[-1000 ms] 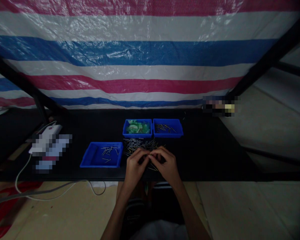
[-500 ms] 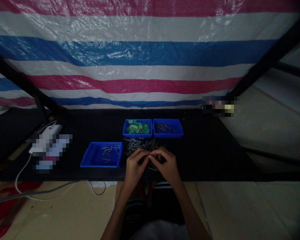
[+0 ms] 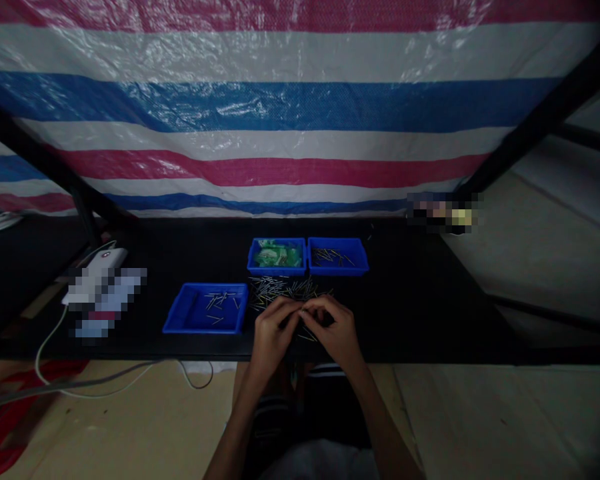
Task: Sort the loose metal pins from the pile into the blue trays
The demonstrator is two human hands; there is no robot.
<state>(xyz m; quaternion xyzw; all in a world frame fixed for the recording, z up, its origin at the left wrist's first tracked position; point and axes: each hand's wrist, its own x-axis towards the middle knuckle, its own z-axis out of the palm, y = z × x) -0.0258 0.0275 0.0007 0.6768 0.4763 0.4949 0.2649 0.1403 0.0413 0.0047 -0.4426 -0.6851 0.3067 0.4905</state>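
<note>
Over the near part of the black table, my left hand [image 3: 274,332] and my right hand [image 3: 336,331] meet fingertip to fingertip. Both are closed in a pinch; whatever sits between the fingertips is too small to make out. Just beyond them lies a loose pile of thin metal pins [image 3: 267,291], some silvery and some yellowish. A few more pins [image 3: 307,333] lie between my wrists. To the left, a blue tray [image 3: 183,320] contains several pins. Behind the pile, one blue tray [image 3: 277,271] has green and clear plastic pieces in it, and another blue tray [image 3: 337,270] has pins.
A white power bank-like box [image 3: 93,273] with a cable lies at the left, beside a blurred packet [image 3: 113,300]. A striped tarp [image 3: 300,103] hangs behind the black table [image 3: 430,300]. Black frame bars [image 3: 530,133] slope at both sides. A blurred object [image 3: 443,213] sits at the back right corner.
The whole view has shifted slightly. My hands stay pinched together over the same spot, with only a tiny movement at the fingertips.
</note>
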